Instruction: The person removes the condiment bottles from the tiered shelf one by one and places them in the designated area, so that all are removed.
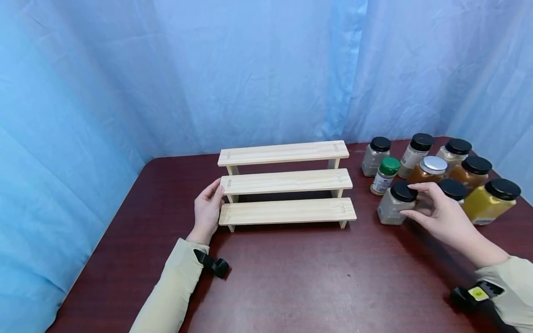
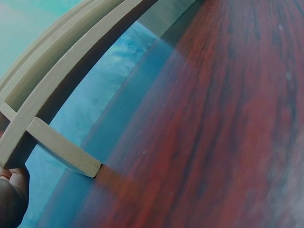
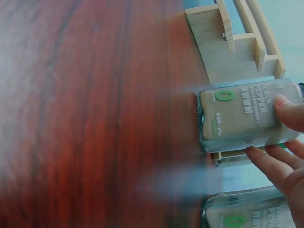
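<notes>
A three-step wooden rack (image 1: 287, 181) stands on the table. My left hand (image 1: 207, 208) grips its left end beside the middle step; in the left wrist view, the hand (image 2: 13, 194) shows only partly, below the plank's end. On the right, my right hand (image 1: 441, 215) holds a pepper jar (image 1: 391, 208) with a black lid, thumb on one side and fingers on the other. The right wrist view shows "BLACK PEPPER" lettering on this clear jar (image 3: 242, 116) of greyish powder, upright. Whether its base touches the table I cannot tell.
Around the right hand stand several spice jars: a green-lidded bottle (image 1: 383, 178), a silver-lidded jar (image 1: 429, 170), a yellow jar (image 1: 487, 203) and others with black lids. Blue curtains (image 1: 258, 74) hang behind the dark red table (image 1: 291, 277).
</notes>
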### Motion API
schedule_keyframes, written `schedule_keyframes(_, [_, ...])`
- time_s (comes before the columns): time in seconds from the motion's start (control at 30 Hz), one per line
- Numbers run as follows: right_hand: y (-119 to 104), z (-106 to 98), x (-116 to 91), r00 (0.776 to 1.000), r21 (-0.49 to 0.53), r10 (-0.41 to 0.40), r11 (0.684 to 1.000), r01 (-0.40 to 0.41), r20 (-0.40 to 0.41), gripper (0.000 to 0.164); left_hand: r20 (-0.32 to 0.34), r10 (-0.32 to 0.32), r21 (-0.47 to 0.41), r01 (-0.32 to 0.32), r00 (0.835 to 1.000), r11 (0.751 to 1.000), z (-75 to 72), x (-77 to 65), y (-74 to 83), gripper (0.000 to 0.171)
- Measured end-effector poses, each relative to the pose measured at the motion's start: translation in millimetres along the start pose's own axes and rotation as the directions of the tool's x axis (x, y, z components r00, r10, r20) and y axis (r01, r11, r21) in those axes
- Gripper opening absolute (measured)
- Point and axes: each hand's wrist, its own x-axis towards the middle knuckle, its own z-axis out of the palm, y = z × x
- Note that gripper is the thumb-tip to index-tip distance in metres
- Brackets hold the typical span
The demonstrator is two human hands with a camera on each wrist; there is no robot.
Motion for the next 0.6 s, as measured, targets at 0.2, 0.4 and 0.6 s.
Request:
schedule_keyframes(0.2, [-7.3,-7.3,1.9,0.999,-0.010,0.011,1.000,-0.011,0.041,0.056,0.009,-0.044,-0.033,0.044,0.999,0.998,-5.1,-1.3,2.9,0.036])
schedule_keyframes(0.4, [-19.0,-17.4,5.5,0.999,-0.003,0.008,1.000,-0.008,0.031,0.055,0.050,-0.118,-0.050,0.121,0.992,0.991,-15.0,0.8,11.6,0.038])
schedule_keyframes(0.6, [-36.6,-19.9,8.0,0.994,0.003,0.003,1.000,-0.003,-0.110,0.054,0.083,-0.171,-0.003,0.172,0.982,0.985,-30.0,-4.6,27.9,0.038])
